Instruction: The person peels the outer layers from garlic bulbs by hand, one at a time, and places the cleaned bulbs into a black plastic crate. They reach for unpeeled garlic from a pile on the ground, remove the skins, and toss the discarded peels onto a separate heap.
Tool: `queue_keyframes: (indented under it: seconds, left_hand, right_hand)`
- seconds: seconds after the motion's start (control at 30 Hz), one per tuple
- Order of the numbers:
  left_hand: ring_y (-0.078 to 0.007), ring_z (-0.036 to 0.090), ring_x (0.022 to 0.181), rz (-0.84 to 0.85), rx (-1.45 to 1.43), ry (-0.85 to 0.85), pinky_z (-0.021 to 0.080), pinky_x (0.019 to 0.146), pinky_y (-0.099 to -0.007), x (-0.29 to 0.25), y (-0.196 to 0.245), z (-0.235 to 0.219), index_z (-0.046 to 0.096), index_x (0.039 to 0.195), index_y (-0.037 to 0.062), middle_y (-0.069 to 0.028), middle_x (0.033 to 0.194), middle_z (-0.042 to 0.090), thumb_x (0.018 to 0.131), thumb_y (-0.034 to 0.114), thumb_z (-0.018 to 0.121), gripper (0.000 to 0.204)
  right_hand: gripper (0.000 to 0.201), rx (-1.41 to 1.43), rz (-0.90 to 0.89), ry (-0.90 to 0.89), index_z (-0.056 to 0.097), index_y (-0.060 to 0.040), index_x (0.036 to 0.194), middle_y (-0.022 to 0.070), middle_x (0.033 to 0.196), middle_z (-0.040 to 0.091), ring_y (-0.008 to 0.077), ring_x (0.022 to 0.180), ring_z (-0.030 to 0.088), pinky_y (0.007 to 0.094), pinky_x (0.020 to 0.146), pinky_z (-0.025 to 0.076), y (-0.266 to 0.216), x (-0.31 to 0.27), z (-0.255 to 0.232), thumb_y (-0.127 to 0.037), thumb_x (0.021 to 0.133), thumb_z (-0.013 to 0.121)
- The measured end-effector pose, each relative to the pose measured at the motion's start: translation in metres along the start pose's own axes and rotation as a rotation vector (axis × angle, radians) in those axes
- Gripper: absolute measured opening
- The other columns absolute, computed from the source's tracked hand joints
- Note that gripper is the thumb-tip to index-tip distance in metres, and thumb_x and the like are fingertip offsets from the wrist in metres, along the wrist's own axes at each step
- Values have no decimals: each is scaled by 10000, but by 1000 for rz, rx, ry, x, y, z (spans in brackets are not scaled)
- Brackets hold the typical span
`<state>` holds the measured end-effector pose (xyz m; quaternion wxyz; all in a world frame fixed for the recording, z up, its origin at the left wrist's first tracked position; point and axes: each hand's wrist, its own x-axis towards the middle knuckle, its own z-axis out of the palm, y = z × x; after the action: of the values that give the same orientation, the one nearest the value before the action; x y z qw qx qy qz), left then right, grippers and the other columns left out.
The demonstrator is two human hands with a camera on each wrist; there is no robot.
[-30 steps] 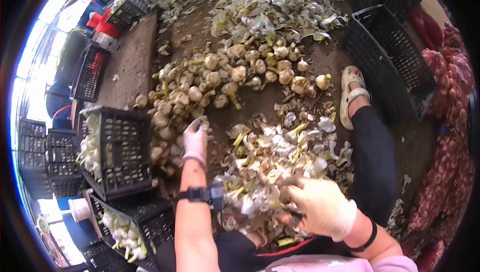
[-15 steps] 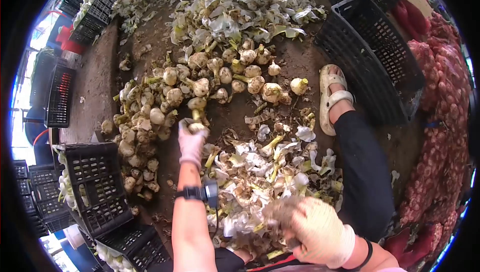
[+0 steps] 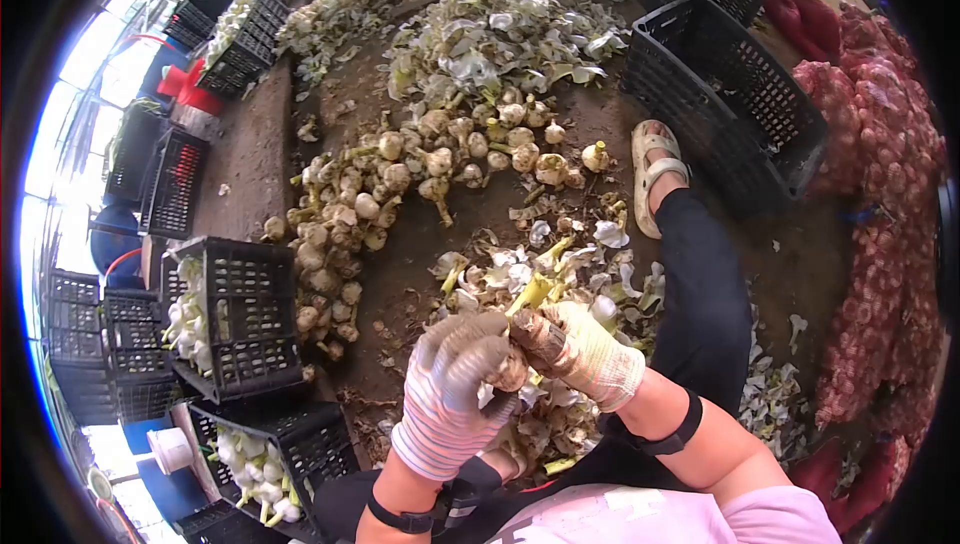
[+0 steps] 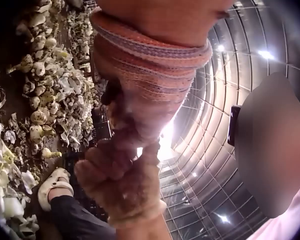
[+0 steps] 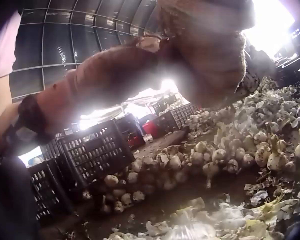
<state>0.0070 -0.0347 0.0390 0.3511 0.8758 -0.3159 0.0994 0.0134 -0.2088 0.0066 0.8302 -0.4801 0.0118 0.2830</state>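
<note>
Both gloved hands meet over a heap of peeled skins (image 3: 560,414) in the head view. The left hand (image 3: 452,384), in a striped glove, curls its fingers round a dirty garlic bulb (image 3: 508,372). Beside it, touching, the right hand (image 3: 585,349) has curled fingers at the bulb's green-yellow stem (image 3: 532,294). The wrist views show the left hand (image 4: 140,95) and right hand (image 4: 125,185) close together, the bulb hidden there. Beyond them lies a curved row of unpeeled bulbs (image 3: 365,206).
Black crates of garlic (image 3: 250,314) stand at the left. An empty black crate (image 3: 725,94) is at the upper right, near a sandalled foot (image 3: 660,169). Red net sacks (image 3: 880,244) line the right side; a larger skin pile (image 3: 490,34) lies at the back.
The left hand reached to the row of bulbs, took hold of one and has come back to the right hand, which has moved slightly up and left to meet it.
</note>
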Motion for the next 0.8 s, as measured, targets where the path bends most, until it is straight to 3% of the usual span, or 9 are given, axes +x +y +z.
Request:
queue_keyframes:
  seconds: [0.03, 0.3, 0.33, 0.37, 0.43, 0.5, 0.57, 0.7, 0.8]
  left_hand:
    - [-321, 592, 917, 37, 127, -4, 484, 795, -399, -5, 8, -4, 411, 1174, 132, -131, 1082, 603, 654, 16, 738, 624]
    - [-344, 568, 1009, -2, 232, 113, 468, 850, -429, -33, 26, -13, 460, 1192, 84, -152, 1157, 571, 623, 42, 717, 626]
    - [-329, 572, 1017, -75, 136, 128, 471, 861, -410, -40, 25, -11, 436, 1233, 90, -169, 1182, 549, 630, 24, 710, 666]
    - [-329, 572, 1017, -75, 135, 130, 471, 861, -410, -47, 23, -6, 436, 1233, 90, -169, 1182, 549, 630, 24, 710, 666]
    - [-302, 568, 1043, -411, -424, 293, 471, 864, -385, -54, 22, 2, 441, 1228, 98, -185, 1214, 515, 629, 19, 724, 668]
    - [-266, 557, 1033, -451, -647, 341, 475, 842, -359, -46, 22, 3, 464, 1212, 111, -172, 1201, 488, 619, 6, 731, 659]
    - [-265, 548, 994, -322, -155, 316, 478, 831, -357, -43, 18, 5, 489, 1194, 110, -143, 1146, 475, 605, 17, 741, 647]
    - [-257, 524, 964, -197, 47, 242, 473, 808, -352, -45, 15, 10, 474, 1233, 111, -127, 1113, 472, 623, 54, 757, 675]
    - [-273, 528, 952, -161, 81, 230, 481, 790, -350, -45, 12, 8, 500, 1226, 118, -129, 1089, 484, 612, 17, 728, 663]
  right_hand:
    - [408, -8, 30, -74, 641, -14, 1041, 12, 901, 647, 70, 836, 547, 253, 752, 472, 3, -2, 0, -395, 924, 554]
    - [289, -291, -93, -154, 613, -5, 913, 98, 740, 609, 153, 670, 542, 313, 626, 459, 44, 3, -4, -282, 910, 529]
    - [254, -239, -256, -158, 609, -13, 919, 145, 710, 583, 220, 632, 539, 329, 617, 460, 47, 5, 1, -252, 891, 528]
    - [254, -241, -255, -159, 609, -13, 919, 145, 710, 583, 220, 632, 539, 329, 617, 460, 43, 2, 1, -252, 891, 528]
    - [264, -379, -255, -242, 606, -19, 934, 139, 718, 588, 217, 637, 539, 332, 621, 460, 25, -6, 1, -269, 891, 531]
    - [298, -445, -192, -237, 603, -11, 946, 103, 732, 602, 178, 660, 545, 322, 622, 459, 17, -5, 4, -296, 897, 531]
    - [343, -299, -212, -120, 608, 1, 951, 58, 751, 608, 136, 666, 536, 310, 611, 458, 21, -3, 8, -330, 910, 530]
    - [399, -232, -139, -65, 614, 9, 966, 7, 782, 601, 78, 712, 505, 279, 624, 451, 53, 5, 0, -375, 938, 511]
    - [355, -217, 16, -82, 613, -7, 978, -10, 787, 594, 72, 739, 497, 270, 629, 444, 17, -1, 13, -342, 951, 500]
